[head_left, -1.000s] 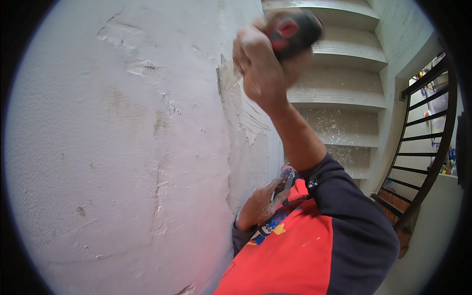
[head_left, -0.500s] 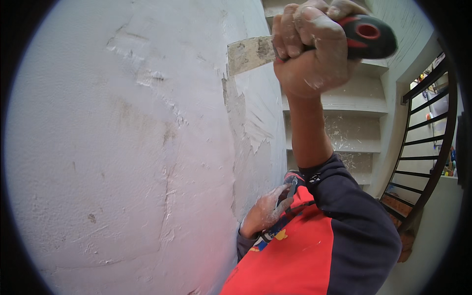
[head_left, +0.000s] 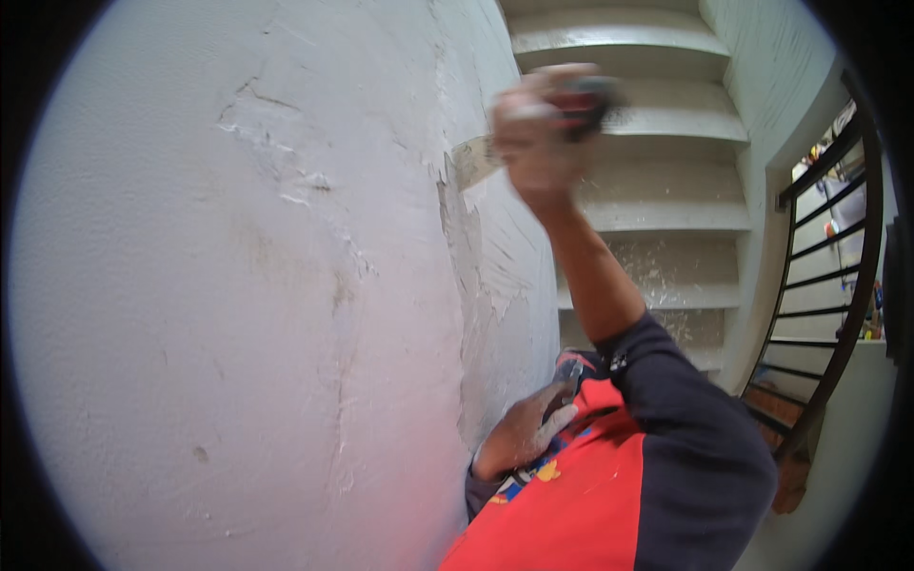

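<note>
My right hand (head_left: 538, 133) is raised in front of the stairs, closed round the red and black handle (head_left: 583, 107) of a scraper. Motion smears both the hand and the handle. The wide, mottled tan blade (head_left: 475, 162) lies at the wall, on the edge of a strip of peeling paint (head_left: 495, 252); the fist hides part of it. Low by my body, my left hand (head_left: 526, 430) is curled round a dark narrow tool (head_left: 564, 388), whose kind I cannot make out. Whitish dust coats the left fingers.
A pale wall (head_left: 209, 333) with cracks and rough spots fills the left side. Concrete steps (head_left: 657, 181) rise ahead, with white flakes (head_left: 657, 271) scattered on the lower ones. A dark metal railing (head_left: 809, 285) stands on the right.
My right hand has swung left and down toward the wall with the scraper, and its blade sits lower in view. My left hand has hardly moved. The whole view has shifted slightly.
</note>
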`<state>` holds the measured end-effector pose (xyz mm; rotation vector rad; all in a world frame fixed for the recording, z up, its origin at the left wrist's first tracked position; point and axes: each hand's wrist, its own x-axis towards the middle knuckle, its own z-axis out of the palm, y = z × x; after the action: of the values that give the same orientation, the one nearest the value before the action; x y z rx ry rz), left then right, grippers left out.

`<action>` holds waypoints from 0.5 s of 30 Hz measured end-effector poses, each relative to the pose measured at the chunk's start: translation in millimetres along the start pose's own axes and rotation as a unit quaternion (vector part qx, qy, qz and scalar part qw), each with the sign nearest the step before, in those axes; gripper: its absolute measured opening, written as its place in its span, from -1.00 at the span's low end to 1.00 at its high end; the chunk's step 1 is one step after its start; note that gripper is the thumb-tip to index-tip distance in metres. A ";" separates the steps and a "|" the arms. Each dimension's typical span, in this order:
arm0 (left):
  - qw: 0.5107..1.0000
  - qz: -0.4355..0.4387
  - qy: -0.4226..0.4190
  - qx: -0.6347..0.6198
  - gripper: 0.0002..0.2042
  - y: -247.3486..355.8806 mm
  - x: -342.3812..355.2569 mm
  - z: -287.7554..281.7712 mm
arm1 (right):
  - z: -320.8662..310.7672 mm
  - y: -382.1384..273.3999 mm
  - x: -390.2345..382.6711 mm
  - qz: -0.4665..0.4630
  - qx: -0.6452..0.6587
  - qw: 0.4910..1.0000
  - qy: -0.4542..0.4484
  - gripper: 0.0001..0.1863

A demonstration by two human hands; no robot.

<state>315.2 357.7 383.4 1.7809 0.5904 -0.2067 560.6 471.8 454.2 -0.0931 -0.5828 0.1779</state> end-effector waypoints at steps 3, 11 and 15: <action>1.000 -0.012 -0.015 0.018 -0.58 -1.8 5.6 -8.9 | 3.5 -40.6 31.6 -0.041 -0.040 0.994 -0.088 -0.86; 0.999 0.018 0.012 0.035 -0.56 -1.2 10.5 -5.0 | 40.5 -34.1 6.9 -0.041 -0.088 0.993 -0.065 -0.82; 1.000 -0.001 0.000 0.010 -0.55 6.7 13.2 -7.9 | 22.5 5.8 19.3 -0.250 -0.328 0.900 -0.141 -0.84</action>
<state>328.5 367.6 385.7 1.7995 0.5924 -0.2153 563.2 482.1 482.6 -0.5742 -0.9193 -0.5266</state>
